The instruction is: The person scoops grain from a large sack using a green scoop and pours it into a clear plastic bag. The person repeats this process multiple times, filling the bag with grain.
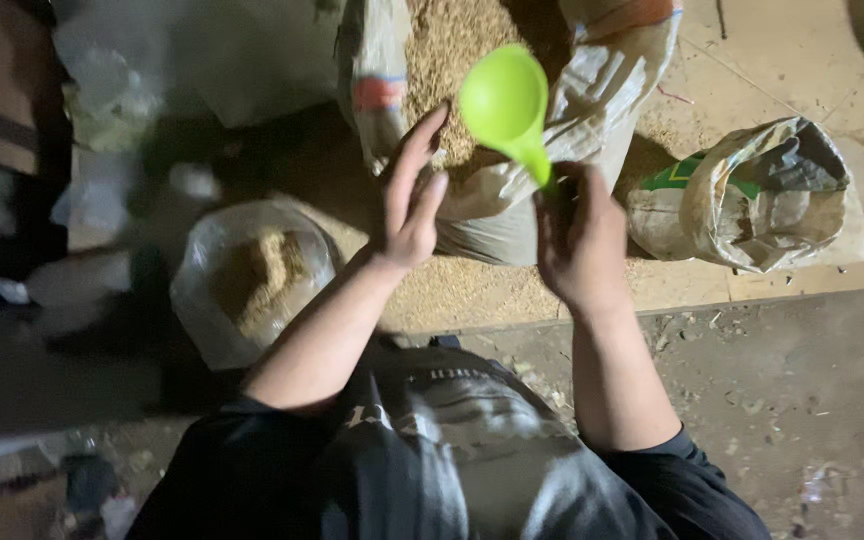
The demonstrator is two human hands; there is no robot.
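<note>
**Green scoop held over an open grain sack**

Seen from above, the right hand (pixel 580 240) grips the handle of a green scoop (pixel 505 103), bowl raised just over the open sack (pixel 512 200) of grain (pixel 447 50), probably for dipping in. The left hand (pixel 410 205) is open, fingers spread, touching the sack's edge beside the scoop, apparently steadying it. A clear bag (pixel 252 280) partly filled with grain sits left on the floor.

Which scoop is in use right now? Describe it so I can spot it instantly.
Start at the big open sack of grain at top centre. Just over its front edge, the right hand grips the handle of a bright green plastic scoop, bowl up. It is the only vivid green, smooth thing among dull brown sacks; the left hand is open beside it.
</note>
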